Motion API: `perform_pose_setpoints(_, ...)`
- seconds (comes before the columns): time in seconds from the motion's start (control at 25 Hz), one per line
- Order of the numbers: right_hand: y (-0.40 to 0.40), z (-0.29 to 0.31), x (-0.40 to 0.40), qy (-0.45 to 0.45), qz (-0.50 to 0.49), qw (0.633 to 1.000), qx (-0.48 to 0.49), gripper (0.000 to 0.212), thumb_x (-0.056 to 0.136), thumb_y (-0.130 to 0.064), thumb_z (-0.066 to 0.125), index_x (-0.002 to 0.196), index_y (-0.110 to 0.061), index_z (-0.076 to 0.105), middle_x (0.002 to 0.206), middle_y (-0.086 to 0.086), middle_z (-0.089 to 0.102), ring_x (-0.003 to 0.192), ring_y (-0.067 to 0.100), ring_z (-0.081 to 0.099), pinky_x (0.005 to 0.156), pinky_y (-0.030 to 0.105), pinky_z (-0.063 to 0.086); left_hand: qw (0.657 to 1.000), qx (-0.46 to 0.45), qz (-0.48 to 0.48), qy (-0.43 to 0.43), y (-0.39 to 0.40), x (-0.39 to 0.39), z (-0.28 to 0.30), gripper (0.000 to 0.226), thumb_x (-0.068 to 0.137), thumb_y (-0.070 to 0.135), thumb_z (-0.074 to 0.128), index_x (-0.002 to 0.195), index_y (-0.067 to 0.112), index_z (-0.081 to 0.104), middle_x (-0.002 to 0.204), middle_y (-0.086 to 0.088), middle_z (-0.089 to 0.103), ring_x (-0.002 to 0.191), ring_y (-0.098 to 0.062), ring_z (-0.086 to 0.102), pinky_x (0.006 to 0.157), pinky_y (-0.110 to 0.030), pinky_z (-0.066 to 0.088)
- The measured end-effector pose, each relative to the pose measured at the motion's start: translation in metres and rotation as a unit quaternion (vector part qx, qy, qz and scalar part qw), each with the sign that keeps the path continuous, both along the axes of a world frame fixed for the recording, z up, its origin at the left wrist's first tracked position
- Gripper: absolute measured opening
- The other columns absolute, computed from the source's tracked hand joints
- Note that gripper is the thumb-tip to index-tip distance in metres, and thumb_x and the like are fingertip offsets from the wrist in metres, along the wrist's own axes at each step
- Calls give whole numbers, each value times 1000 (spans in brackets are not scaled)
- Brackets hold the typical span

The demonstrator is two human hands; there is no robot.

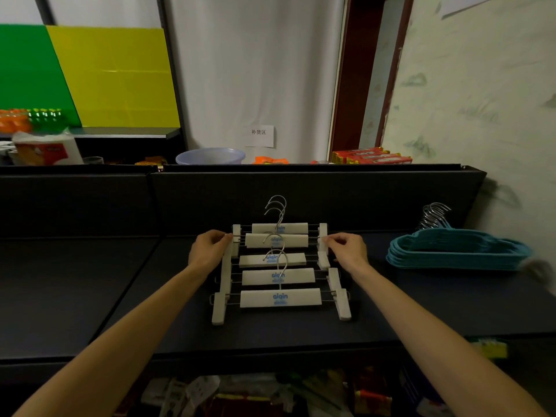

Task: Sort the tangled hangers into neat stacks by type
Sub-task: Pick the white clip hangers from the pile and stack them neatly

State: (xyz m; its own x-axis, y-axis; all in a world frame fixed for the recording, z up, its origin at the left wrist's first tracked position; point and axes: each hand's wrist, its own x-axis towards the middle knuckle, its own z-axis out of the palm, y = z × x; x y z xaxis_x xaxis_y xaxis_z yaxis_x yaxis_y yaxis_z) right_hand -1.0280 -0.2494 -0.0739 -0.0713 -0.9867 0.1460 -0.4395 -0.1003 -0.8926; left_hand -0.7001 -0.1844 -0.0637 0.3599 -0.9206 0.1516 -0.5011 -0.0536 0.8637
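Five white clip hangers lie in an overlapping row on the dark table directly before you, each with a white bar printed in blue, a metal hook pointing away from you, and a white clip at each end of a thin wire rod. The second hanger from the far end is the one you hold: your left hand pinches its left clip between curled fingers and thumb, and your right hand pinches its right clip in the same way, both forearms reaching in from the lower corners. The clips of the neighbouring hangers overlap one another along both sides of the row. Well apart to your right, on the same table, a neat stack of teal hangers lies flat, its cluster of metal hooks pointing toward the dark back panel. Beyond that panel stand a pale plastic basin, red and yellow boxes and a small paper sign fixed to a white curtain. Green and yellow boards stand at the upper left.
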Motion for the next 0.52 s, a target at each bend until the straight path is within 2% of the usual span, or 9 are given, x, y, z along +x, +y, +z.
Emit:
perform_pose_setpoints(0.16,3,2,2,3,-1,1000,3,25,94,-32,66,116,-21,70,111,-2,68,103,15,64,94,45,56,999,-4,1,47,1,-3,-7,35,100,37,57,127,16,60,115,-2,63,107,-19,61,97,-43,51)
perform_pose_setpoints(0.4,7,10,3,21,-10,1000,20,21,95,-27,65,113,-17,71,104,-1,68,95,14,65,89,43,58,993,20,1,117,-4,-1,1,22,97,33,62,109,15,67,99,-5,67,94,-21,64,76,-33,51)
perform_pose_setpoints(0.52,9,9,4,38,-19,999,6,23,95,-30,65,114,-18,72,106,1,70,96,15,65,89,44,58,988,22,7,154,-6,-1,0,23,96,32,64,109,13,69,98,-6,68,92,-22,64,77,-34,51)
